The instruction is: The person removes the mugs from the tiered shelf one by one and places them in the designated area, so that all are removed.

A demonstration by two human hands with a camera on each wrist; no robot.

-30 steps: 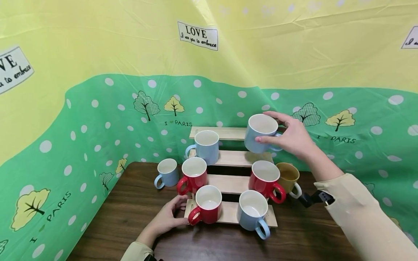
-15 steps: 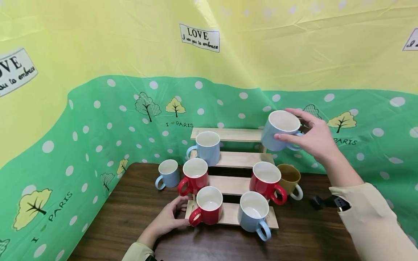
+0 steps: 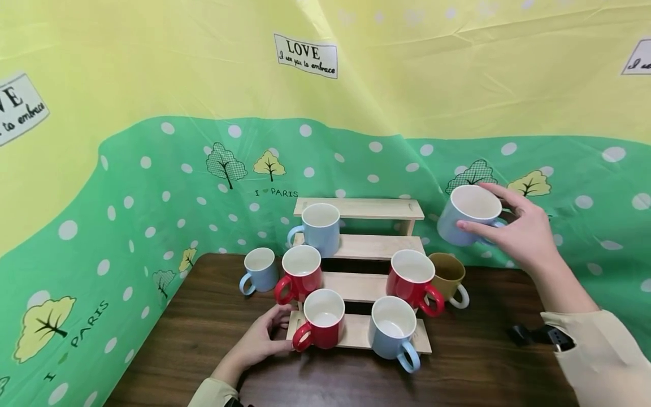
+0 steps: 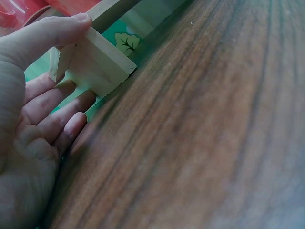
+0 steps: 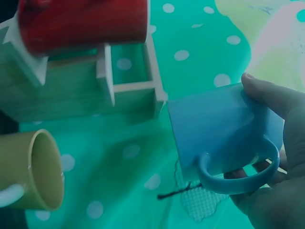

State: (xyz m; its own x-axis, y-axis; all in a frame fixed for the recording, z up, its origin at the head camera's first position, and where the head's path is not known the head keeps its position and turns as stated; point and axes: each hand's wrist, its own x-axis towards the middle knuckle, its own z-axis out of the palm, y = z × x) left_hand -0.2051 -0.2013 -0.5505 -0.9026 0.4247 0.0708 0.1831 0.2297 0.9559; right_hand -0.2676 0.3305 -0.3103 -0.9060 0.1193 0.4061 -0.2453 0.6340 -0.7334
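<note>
My right hand grips a light blue mug around its body, raised in the air to the right of the stepped wooden rack. In the right wrist view the blue mug's handle faces the palm side and its base points toward the rack. My left hand holds the left end of the rack's lowest step, thumb at the front and fingers behind. The left wrist view has the thumb on the board's edge. A red mug stands beside that hand.
On the rack are another blue mug at upper left, red mugs on the middle step and a blue mug low right. A small blue mug and a mustard mug flank it. A patterned cloth hangs behind.
My right hand has carried the blue mug rightward, from in front of the top shelf's right end to beyond the rack, and slightly lower. The left hand has stayed at the rack.
</note>
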